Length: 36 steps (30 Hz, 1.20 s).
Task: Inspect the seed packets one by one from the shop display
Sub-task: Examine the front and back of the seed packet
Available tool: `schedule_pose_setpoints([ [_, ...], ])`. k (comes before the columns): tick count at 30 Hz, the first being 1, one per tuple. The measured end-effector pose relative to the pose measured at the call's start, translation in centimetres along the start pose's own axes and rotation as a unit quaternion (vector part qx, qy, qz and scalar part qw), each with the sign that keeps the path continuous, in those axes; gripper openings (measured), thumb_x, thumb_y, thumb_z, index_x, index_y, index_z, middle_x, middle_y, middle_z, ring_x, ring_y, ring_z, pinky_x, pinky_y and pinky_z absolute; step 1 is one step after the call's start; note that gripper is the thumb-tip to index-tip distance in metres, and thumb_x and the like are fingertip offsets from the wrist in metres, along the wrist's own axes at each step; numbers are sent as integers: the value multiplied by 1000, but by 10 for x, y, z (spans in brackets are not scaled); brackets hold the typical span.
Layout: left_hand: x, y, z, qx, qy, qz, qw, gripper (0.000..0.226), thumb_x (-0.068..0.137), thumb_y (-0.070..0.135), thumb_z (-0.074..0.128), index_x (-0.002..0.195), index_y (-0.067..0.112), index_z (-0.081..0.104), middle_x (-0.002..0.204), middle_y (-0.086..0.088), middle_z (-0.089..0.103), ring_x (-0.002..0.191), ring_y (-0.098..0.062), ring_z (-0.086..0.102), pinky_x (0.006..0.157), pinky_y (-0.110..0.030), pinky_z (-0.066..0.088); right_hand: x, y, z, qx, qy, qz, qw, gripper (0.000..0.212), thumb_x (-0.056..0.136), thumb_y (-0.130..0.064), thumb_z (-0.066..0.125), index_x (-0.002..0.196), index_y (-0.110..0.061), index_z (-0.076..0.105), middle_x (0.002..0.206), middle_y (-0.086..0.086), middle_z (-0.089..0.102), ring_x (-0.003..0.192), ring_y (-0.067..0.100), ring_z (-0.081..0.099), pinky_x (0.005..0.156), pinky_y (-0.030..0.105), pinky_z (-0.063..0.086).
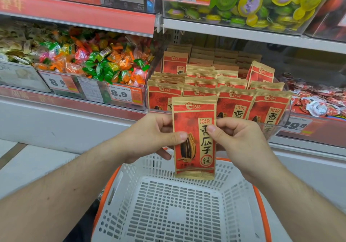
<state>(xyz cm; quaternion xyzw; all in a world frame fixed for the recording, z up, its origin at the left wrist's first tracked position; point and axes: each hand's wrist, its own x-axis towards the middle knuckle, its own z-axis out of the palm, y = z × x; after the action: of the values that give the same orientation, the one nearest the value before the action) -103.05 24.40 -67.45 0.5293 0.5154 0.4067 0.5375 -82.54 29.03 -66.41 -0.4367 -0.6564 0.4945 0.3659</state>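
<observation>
A red and tan seed packet [194,138] with a sunflower seed picture is held upright in front of me, printed face toward the camera. My left hand [151,135] pinches its left edge, thumb on the front. My right hand [237,140] pinches its right edge the same way. Behind it, several rows of matching seed packets [221,84] stand upright in a clear plastic display bin [280,127] on the shelf.
A white shopping basket [174,210] with orange trim sits below my hands. Wrapped candies [104,64] fill a bin at left, with price tags 8.8 and 8.9. Small red-and-white packs [318,101] lie at right. Green and yellow sweets [262,2] fill the upper shelf.
</observation>
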Motion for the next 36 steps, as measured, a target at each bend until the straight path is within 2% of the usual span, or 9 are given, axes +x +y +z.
schedule_pose_setpoints([
  [3,-1,0,-1,-9,-7,-5,1000,36,76,33,67,107,16,70,98,-9,77,82,-23,72,60,-29,59,1,-3,0,29,11,15,999,12,90,-15,65,84,-16,76,82,5,77,80,22,74,75,42,59],
  [7,1,3,-2,-40,39,11,998,32,75,33,65,97,9,71,84,-13,75,67,-21,70,52,-29,58,0,-9,-5,82,-66,68,992,24,80,-24,66,97,-7,69,83,11,76,71,20,72,60,32,56],
  [10,1,6,-3,-69,57,8,996,44,75,35,63,102,1,66,78,-9,74,62,-18,69,49,-26,56,-3,-11,-6,78,-118,90,986,40,71,-24,66,106,-4,67,87,15,76,71,21,73,54,29,55],
  [14,-2,6,-4,-58,33,3,998,43,80,35,76,110,7,63,85,-7,75,68,-20,71,56,-34,57,-5,-11,-4,99,-119,92,984,40,72,-22,65,105,-1,65,85,15,76,70,21,73,54,30,57],
  [18,-3,7,-1,-85,31,17,996,44,74,32,77,109,10,62,88,-8,76,69,-20,71,56,-33,58,-6,-15,-7,103,-130,104,981,41,71,-23,68,108,-5,64,87,16,75,72,25,72,58,35,60],
  [23,-6,9,0,-123,39,25,991,46,74,27,67,113,4,60,82,-6,75,65,-17,71,51,-30,58,-8,-19,-10,98,-182,119,971,49,69,-14,71,116,-11,59,89,23,73,57,23,68,45,24,55],
  [26,-5,6,-2,-120,32,29,992,51,79,30,76,118,1,60,87,-9,75,69,-20,72,54,-32,60,-9,-20,-11,104,-194,123,968,54,68,-12,70,120,-8,55,84,20,74,57,23,69,45,24,55],
  [31,-4,2,-6,-98,16,62,993,34,79,19,66,114,16,68,98,-8,75,76,-22,71,59,-34,59,-11,-20,-9,65,-222,104,967,63,70,-4,71,127,-20,50,93,19,74,69,29,72,53,30,59],
  [36,-5,1,-7,-103,-3,84,991,37,81,12,64,118,15,67,103,-10,75,83,-24,73,61,-35,60,-11,-19,-8,43,-226,90,969,67,69,-2,72,129,-26,50,99,20,73,77,34,71,57,33,60],
])
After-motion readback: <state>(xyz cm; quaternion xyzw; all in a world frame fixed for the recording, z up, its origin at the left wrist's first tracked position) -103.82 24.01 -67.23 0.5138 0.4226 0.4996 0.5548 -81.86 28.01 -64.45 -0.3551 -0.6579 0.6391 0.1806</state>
